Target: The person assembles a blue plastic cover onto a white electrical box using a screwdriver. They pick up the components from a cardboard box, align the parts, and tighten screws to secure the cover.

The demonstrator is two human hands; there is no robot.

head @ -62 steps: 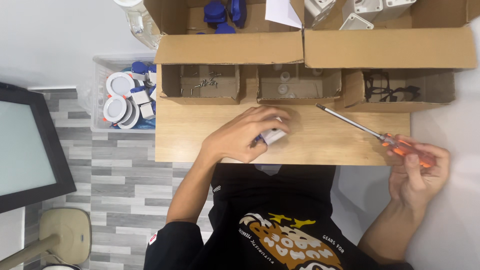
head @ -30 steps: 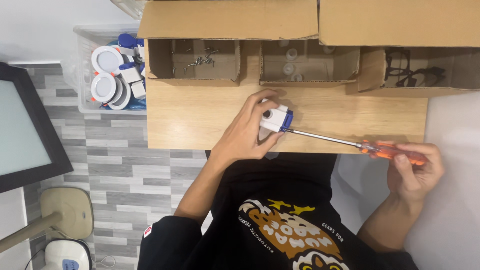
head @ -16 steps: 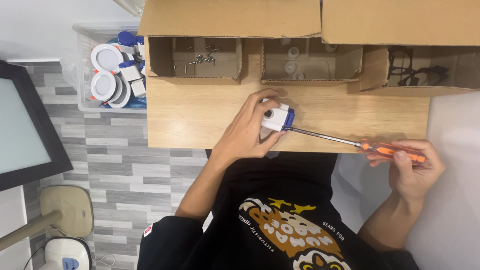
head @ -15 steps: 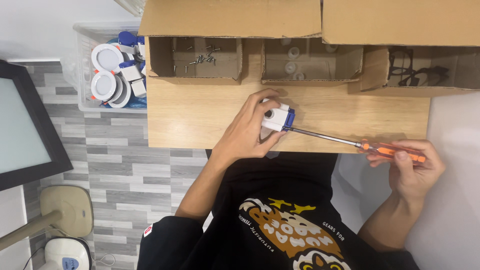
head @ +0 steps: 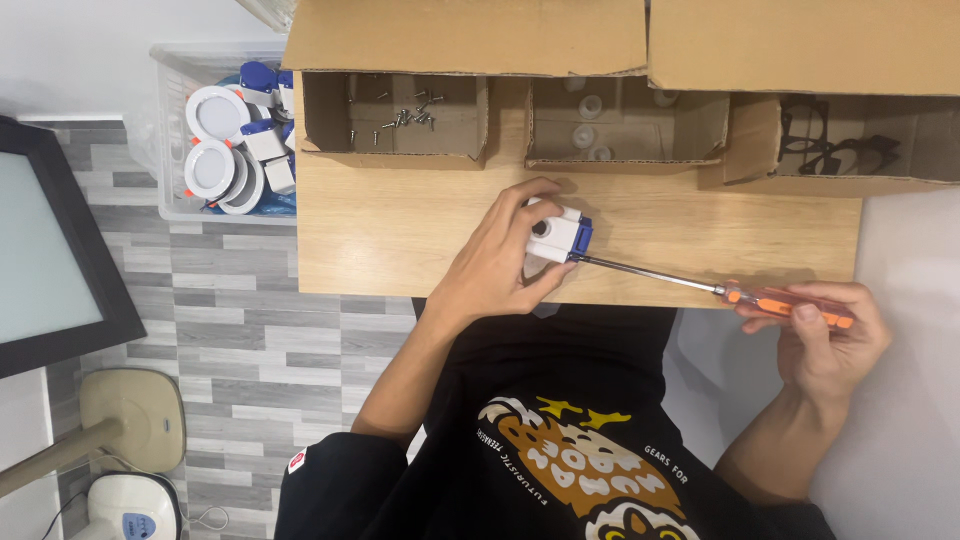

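Note:
My left hand (head: 497,262) grips a small white and blue plastic box (head: 557,234) on the wooden table (head: 390,225), near its front edge. My right hand (head: 825,340) holds the orange handle of a long screwdriver (head: 700,287). The metal shaft runs left and its tip touches the blue end of the box.
Three open cardboard boxes stand at the table's back: one with loose screws (head: 405,112), one with small white parts (head: 610,125), one with black parts (head: 840,150). A clear bin (head: 225,140) of white round fittings sits left of the table. A dark monitor (head: 50,260) stands at far left.
My right hand brought the screwdriver down from a raised angle until its tip met the box. My left hand turned the box up on the table; little has moved in the last second.

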